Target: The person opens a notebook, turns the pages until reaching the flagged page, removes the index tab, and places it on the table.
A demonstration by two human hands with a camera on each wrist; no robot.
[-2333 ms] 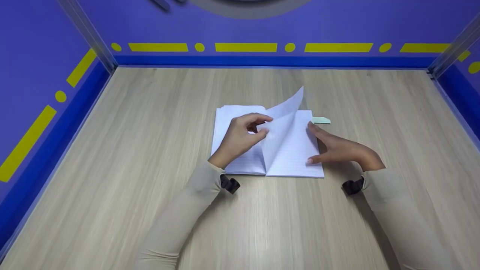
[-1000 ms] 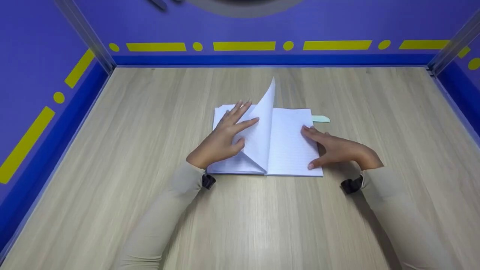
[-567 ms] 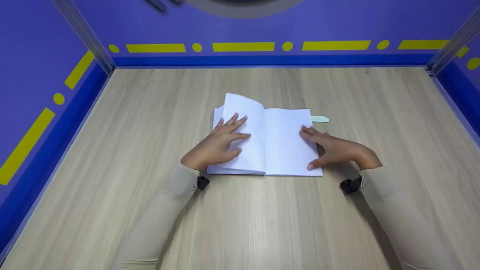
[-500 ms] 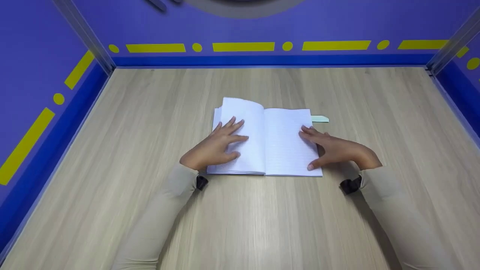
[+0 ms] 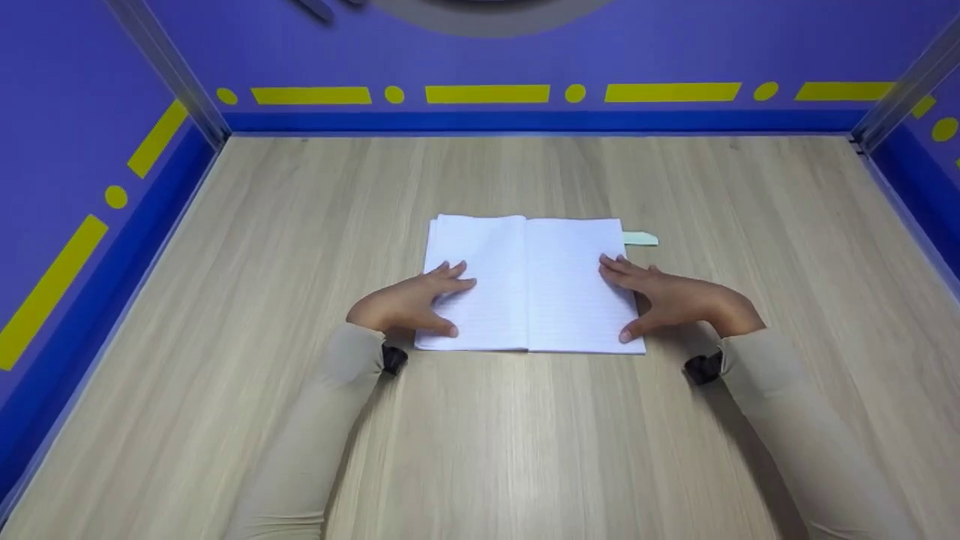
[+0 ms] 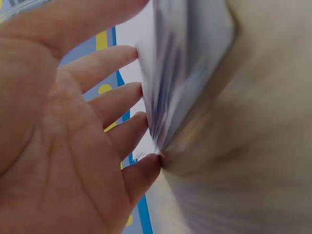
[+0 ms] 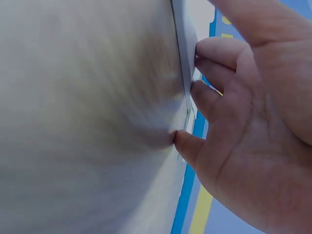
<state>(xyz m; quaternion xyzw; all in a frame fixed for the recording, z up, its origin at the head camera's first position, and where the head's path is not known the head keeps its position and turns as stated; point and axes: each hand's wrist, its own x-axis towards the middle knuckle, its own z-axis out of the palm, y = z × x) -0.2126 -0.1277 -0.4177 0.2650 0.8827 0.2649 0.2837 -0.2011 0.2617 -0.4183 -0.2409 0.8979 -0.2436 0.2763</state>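
An open notebook (image 5: pixel 570 285) with white, faintly lined pages lies flat at the middle of the table. My left hand (image 5: pixel 412 301) rests on the outer side of the left page, fingers spread and thumb near the lower corner. On the opposite side my right hand (image 5: pixel 671 301) presses the right page's outer edge with fingertips and thumb. In the left wrist view, straight fingers touch the edge of the page stack (image 6: pixel 170 63), whose leaves fan slightly. The right wrist view shows fingertips along the notebook's thin edge (image 7: pixel 180 48), the little finger down on the tabletop.
A pale green tab (image 5: pixel 641 238) sticks out beyond the notebook's right edge near the top. The wood-grain table (image 5: pixel 480 442) is bounded by blue panels (image 5: pixel 495 64) with yellow marks at the back and sides. A dark wrist camera (image 5: pixel 703 369) sits under the right sleeve.
The raised page has swung from right to left and now lies flat. My left hand released it, opened and slid left and nearer along the page; the right hand has hardly moved.
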